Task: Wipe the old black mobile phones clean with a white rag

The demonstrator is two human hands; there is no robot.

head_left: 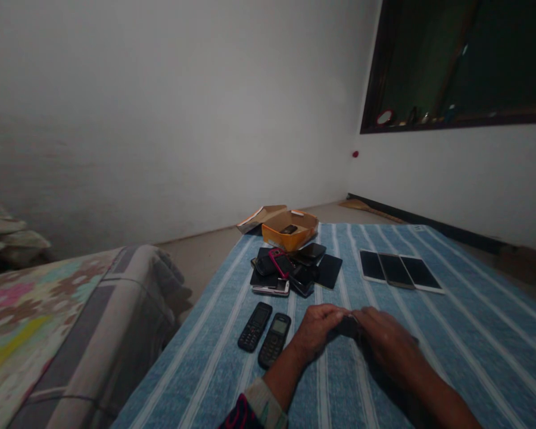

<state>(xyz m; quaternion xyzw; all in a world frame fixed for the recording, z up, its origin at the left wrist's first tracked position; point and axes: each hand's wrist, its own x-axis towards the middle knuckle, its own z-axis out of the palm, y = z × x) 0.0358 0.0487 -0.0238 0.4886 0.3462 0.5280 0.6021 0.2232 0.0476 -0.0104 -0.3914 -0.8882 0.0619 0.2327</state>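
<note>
My left hand and my right hand meet above the striped cloth, fingers closed on a dark phone. Most of that phone is hidden by the fingers, so its kind is hard to tell. Left of my hands, two black keypad phones lie side by side. Further back is a heap of phones, among them a pink-edged one and a white-edged one. At the right, three flat smartphones lie in a row, dark screens up.
An orange cardboard box stands open behind the heap with a phone inside and its lid beside it. Blue striped cloth covers the surface. A bed with a flowered cover is at the left, a wall behind.
</note>
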